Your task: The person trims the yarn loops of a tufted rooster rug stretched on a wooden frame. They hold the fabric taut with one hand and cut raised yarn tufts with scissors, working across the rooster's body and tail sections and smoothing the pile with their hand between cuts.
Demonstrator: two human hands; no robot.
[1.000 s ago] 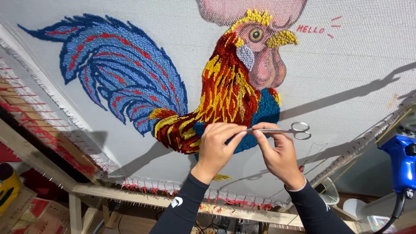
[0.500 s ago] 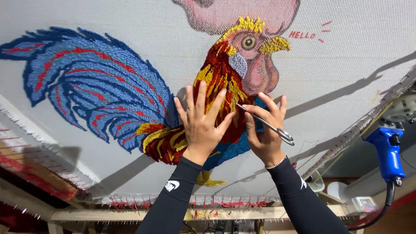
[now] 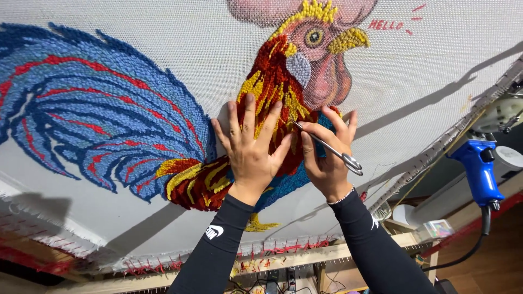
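Best to keep the left hand [image 3: 251, 158] spread flat on the tufted rooster rug [image 3: 163, 136] mid-frame, right hand [image 3: 327, 158] pinching the small scissors [image 3: 332, 151] just right of it, snipping only stray yarn tips, blades shallow.

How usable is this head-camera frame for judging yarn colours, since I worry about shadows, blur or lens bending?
In the head view, light is even and the tufted rooster rug on white cloth looks sharp; long grey shadows cross the cloth at right and lower left; the wooden frame edge bows as if through a wide lens; the left hand, right hand and small metal scissors show no blur.
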